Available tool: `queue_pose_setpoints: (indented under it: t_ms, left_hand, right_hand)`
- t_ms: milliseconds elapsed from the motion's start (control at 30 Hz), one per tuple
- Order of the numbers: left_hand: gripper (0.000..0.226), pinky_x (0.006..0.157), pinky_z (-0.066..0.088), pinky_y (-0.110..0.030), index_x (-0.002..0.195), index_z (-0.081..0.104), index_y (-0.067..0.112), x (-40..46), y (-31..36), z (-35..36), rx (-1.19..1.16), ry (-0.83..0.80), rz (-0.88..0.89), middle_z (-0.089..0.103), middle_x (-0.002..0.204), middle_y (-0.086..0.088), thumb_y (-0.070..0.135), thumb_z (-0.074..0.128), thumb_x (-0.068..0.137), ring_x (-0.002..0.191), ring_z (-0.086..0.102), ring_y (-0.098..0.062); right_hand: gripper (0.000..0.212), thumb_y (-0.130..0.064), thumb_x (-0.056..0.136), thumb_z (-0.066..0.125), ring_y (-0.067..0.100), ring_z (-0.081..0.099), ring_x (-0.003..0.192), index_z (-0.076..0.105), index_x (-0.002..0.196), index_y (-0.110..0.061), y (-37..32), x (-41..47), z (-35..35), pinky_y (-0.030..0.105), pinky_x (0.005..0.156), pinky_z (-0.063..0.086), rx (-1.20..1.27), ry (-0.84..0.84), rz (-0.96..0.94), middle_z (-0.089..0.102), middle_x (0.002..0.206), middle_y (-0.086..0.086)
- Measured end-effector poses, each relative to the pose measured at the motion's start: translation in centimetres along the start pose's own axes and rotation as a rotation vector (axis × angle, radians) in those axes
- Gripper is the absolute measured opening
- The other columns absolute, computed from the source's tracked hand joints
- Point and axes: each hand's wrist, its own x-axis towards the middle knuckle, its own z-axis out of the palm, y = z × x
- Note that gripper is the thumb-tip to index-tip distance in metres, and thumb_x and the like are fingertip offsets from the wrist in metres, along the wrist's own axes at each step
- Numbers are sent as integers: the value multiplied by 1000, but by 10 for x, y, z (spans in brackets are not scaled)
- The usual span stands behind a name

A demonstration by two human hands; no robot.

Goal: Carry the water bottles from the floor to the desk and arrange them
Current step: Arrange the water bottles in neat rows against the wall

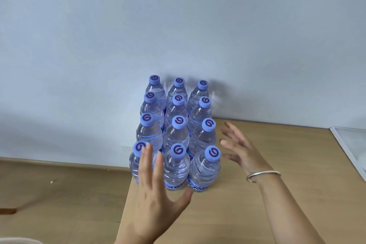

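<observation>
— Where had the bottles got to when you looked?

— The clear plastic water bottles with lilac-blue screw caps (pixel 176 130) stood upright on the pale wood-grain bench (pixel 257 194), twelve of them that I could count, packed in three files of four at its left rear corner against the plain pale-blue wall (pixel 178 25). They touched or nearly touched one another.

— And the hands?

— Neither grip held anything. The left hand (pixel 156 190) was spread flat with straight fingers in front of the near-left bottle (pixel 138 162), close to it or just touching; I couldn't tell which. The right hand (pixel 241 152), a silver bangle (pixel 263 175) on its wrist, hovered splayed just beside the right file, apart from it.

— So nearly done?

— I judged the carrying finished or close to it. The strip of brown wooden floor (pixel 59 194) I could see held no bottle, though most of the floor was out of sight. What seemed left was squaring the block.
</observation>
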Motion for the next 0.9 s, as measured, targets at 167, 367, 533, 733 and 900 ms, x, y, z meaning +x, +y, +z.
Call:
queue_pose_setpoints:
  t_ms: [167,367,533,733,900]
  left_hand:
    - [119,106,37,-41,149,3,20,0,9,13,-26,-135,-29,18,150,-27,30,82,61,142,18,-30]
    - [119,96,39,-59,144,16,20,-1,3,29,25,-214,-52,20,147,-26,24,87,49,135,24,-36]
    - [107,99,33,-58,142,30,23,-3,2,36,82,-236,-57,22,145,-25,31,84,50,135,25,-38]
    - [94,100,25,-63,136,39,16,-4,1,41,169,-230,-39,24,142,-25,18,79,51,134,23,-42]
    - [94,100,24,-63,136,38,14,-4,2,42,175,-229,-51,23,143,-24,19,80,53,134,21,-43]
  right_hand:
    - [100,-47,55,82,-5,54,87,30,140,-40,-10,19,19,15,57,45,-71,-154,75,53,123,-6]
    - [78,-17,69,80,4,55,116,40,136,-27,-12,36,36,12,82,49,-56,-127,-36,59,126,-11]
    - [79,-6,69,79,12,55,118,39,135,-21,-10,45,39,31,99,46,-81,-94,-80,57,130,-2]
    - [80,0,71,76,14,55,118,34,138,-14,-8,48,39,33,103,43,-128,-93,-87,57,130,1]
    - [85,-4,73,76,17,52,122,28,143,-12,-9,49,39,39,107,39,-128,-93,-35,54,134,3]
